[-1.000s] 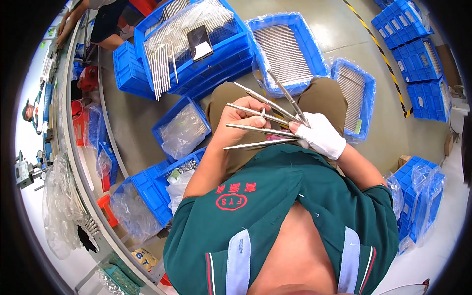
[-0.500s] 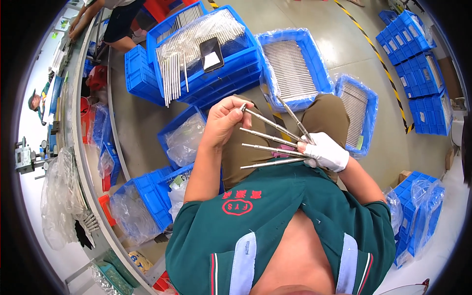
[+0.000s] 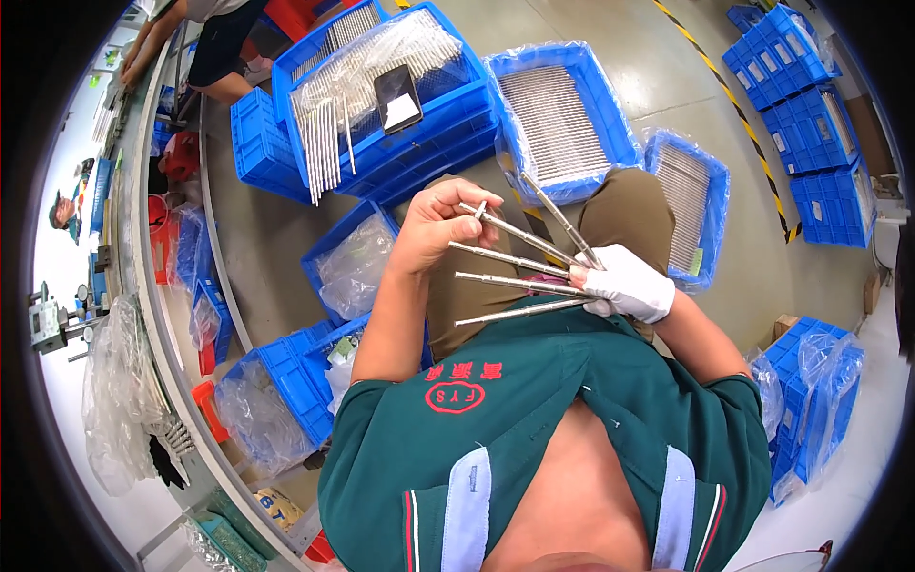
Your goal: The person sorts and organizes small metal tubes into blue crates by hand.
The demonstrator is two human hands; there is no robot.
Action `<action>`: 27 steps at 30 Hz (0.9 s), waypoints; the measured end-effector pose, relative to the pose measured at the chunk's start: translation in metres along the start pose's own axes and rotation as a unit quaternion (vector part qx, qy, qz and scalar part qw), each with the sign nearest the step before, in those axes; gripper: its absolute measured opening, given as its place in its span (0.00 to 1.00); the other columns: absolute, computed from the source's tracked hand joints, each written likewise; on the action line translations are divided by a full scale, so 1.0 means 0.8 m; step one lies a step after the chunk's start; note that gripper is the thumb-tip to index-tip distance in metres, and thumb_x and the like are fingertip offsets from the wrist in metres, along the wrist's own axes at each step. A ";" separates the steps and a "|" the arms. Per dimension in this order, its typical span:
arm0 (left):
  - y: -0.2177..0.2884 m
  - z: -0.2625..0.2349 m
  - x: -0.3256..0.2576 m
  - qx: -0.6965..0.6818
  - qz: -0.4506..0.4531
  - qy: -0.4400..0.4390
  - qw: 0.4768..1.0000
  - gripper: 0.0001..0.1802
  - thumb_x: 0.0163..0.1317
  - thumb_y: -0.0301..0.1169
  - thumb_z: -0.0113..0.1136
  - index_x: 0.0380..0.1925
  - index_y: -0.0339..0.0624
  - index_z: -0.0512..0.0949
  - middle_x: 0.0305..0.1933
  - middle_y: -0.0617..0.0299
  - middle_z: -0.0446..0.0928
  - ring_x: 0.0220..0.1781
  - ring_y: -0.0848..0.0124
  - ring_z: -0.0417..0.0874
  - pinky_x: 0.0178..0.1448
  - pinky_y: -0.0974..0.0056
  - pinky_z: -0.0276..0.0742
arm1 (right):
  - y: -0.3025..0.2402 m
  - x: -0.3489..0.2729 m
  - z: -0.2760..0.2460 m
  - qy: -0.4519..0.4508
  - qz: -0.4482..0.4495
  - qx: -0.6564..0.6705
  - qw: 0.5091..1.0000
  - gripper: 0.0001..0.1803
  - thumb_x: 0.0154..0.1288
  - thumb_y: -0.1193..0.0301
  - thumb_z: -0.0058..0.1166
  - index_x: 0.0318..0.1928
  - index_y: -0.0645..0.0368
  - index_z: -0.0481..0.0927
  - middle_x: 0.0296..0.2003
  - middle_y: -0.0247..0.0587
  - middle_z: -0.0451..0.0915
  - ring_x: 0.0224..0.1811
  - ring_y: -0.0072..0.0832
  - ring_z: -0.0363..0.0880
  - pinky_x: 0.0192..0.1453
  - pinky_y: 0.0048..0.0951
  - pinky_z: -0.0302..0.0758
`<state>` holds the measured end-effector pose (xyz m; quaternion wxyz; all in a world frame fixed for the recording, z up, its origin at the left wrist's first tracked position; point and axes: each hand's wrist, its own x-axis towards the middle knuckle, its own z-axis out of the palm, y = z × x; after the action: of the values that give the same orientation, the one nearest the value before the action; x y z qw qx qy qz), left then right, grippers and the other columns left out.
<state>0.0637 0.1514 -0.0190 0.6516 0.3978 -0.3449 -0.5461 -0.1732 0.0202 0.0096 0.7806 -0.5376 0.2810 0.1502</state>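
Note:
Several slim, stepped metal rods (image 3: 510,257) fan out over my lap, their ends gripped together by my right hand (image 3: 631,284) in a white glove with bare fingertips showing. One rod points up and away; the others reach leftward. My bare left hand (image 3: 440,221) is closed in a pinch at the far end of the uppermost left-reaching rod. Between its thumb and forefinger is a small metal piece (image 3: 479,209), lying crosswise at that rod's tip. Whether the piece is fitted on the tip or only touches it, I cannot tell.
Ahead, a blue crate (image 3: 457,124) holds bagged rods and a black phone (image 3: 397,99). Plastic-lined crates of rods (image 3: 562,124) stand to its right. Left runs a workbench (image 3: 157,315); another person's arm (image 3: 152,38) shows beyond. More blue crates (image 3: 810,400) stand at right.
Between my left thumb and forefinger, the small piece has turned and now shows crosswise at the rod's tip. My right hand keeps the same fan of rods.

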 end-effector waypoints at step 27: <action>0.020 0.029 0.002 0.059 -0.067 0.139 0.986 0.13 0.63 0.36 0.53 0.37 0.37 0.73 0.21 0.65 0.74 0.16 0.84 0.69 0.18 0.81 0.60 | -0.012 0.014 0.006 0.242 -0.190 -0.604 0.736 0.14 0.62 0.58 0.46 0.28 0.55 0.71 0.20 0.43 0.74 0.24 0.43 0.76 0.29 0.40 0.71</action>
<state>0.0509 0.1478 0.0057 0.6302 0.5296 -0.2552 -0.5072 -0.1577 0.0204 0.0118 0.2103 -0.9563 0.2030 0.0020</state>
